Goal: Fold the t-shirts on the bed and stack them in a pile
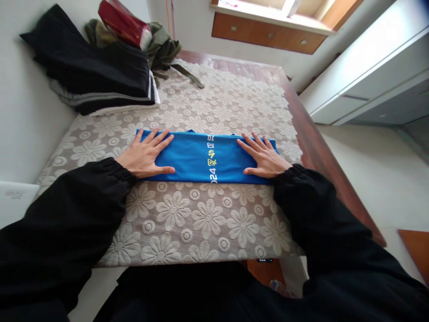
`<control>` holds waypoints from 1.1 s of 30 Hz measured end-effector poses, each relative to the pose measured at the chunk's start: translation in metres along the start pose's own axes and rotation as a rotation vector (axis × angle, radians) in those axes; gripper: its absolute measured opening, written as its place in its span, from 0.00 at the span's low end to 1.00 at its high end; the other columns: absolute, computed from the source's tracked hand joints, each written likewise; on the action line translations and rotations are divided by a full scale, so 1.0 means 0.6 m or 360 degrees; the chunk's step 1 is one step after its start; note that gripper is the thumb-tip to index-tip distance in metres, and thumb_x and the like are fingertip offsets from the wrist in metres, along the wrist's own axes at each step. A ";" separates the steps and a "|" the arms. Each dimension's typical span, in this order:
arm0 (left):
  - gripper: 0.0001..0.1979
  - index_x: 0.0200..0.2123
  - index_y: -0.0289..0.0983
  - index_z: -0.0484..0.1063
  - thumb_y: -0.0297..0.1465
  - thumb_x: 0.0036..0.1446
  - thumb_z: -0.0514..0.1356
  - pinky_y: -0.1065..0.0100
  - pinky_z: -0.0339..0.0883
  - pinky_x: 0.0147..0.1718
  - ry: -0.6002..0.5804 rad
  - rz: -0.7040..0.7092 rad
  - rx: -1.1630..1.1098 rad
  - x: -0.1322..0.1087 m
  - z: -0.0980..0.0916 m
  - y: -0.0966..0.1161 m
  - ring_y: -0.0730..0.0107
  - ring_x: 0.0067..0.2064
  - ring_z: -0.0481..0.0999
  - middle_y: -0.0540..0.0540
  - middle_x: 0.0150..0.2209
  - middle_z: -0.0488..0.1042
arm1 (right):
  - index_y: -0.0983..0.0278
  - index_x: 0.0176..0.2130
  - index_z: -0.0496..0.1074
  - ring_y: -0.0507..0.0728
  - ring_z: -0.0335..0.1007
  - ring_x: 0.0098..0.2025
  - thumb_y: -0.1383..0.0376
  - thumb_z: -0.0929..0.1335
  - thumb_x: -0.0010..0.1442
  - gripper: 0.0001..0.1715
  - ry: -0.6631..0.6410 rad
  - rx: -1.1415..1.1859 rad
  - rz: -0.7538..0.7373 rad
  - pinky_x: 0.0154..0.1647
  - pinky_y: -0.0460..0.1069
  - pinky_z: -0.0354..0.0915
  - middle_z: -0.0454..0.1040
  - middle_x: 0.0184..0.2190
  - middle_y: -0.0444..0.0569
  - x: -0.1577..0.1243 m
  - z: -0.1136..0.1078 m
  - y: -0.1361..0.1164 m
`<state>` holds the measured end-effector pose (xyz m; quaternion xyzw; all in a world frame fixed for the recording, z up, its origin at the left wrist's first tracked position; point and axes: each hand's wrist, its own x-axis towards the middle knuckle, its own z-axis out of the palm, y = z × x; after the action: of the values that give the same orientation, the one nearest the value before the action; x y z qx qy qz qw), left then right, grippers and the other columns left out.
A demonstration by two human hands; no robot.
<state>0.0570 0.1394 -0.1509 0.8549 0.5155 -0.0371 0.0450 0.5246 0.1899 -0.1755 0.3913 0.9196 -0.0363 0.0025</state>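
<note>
A blue garment (191, 156), folded into a long flat strip, lies crosswise on the lace tablecloth (208, 219). White and yellow lettering runs across its middle. My left hand (145, 154) rests flat on the garment's left end, fingers spread and thumb pointing inward. On the right end lies my right hand (263, 156), palm down, its fingers also spread. Neither hand grips the cloth. The garment's kind cannot be made out for certain in this folded state.
At the back left is a stack of folded dark clothes (97, 71), beside an olive-green bag (162, 44) with a strap and a red packet (122, 22). The wooden table (321, 156) shows its edge on the right. White cabinets (362, 67) stand beyond.
</note>
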 end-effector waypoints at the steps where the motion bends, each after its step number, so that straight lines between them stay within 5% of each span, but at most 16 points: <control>1: 0.54 0.82 0.41 0.37 0.68 0.66 0.44 0.41 0.24 0.78 0.0019 -0.0036 -0.0001 -0.003 0.002 -0.001 0.43 0.82 0.38 0.41 0.83 0.40 | 0.48 0.82 0.30 0.82 0.30 0.82 0.22 0.57 0.64 0.66 -0.0002 -0.0017 0.0028 0.77 0.82 0.37 0.31 0.83 0.47 -0.007 0.004 0.006; 10: 0.55 0.82 0.39 0.40 0.66 0.65 0.50 0.41 0.24 0.78 0.0041 -0.0048 -0.0004 -0.006 0.010 -0.002 0.43 0.82 0.39 0.41 0.83 0.40 | 0.49 0.82 0.34 0.82 0.31 0.82 0.24 0.59 0.64 0.65 -0.0006 -0.0003 0.0073 0.78 0.81 0.37 0.32 0.83 0.48 -0.013 0.016 0.008; 25: 0.53 0.82 0.40 0.40 0.66 0.67 0.45 0.38 0.21 0.77 0.0080 -0.0050 -0.0100 -0.006 0.015 -0.005 0.41 0.82 0.39 0.40 0.82 0.41 | 0.52 0.83 0.38 0.82 0.26 0.82 0.22 0.60 0.63 0.67 -0.0066 0.0057 0.0107 0.78 0.82 0.32 0.32 0.83 0.49 -0.011 0.013 0.007; 33: 0.52 0.82 0.41 0.40 0.66 0.66 0.46 0.38 0.21 0.77 0.0070 -0.0049 -0.0111 -0.004 0.017 -0.008 0.42 0.82 0.38 0.41 0.83 0.41 | 0.56 0.82 0.43 0.77 0.36 0.82 0.24 0.56 0.66 0.64 0.0159 0.0259 0.0160 0.79 0.78 0.38 0.45 0.82 0.53 -0.021 0.010 0.017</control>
<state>0.0518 0.1385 -0.1611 0.8453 0.5306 -0.0010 0.0629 0.5408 0.1876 -0.1815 0.4372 0.8918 -0.0911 -0.0733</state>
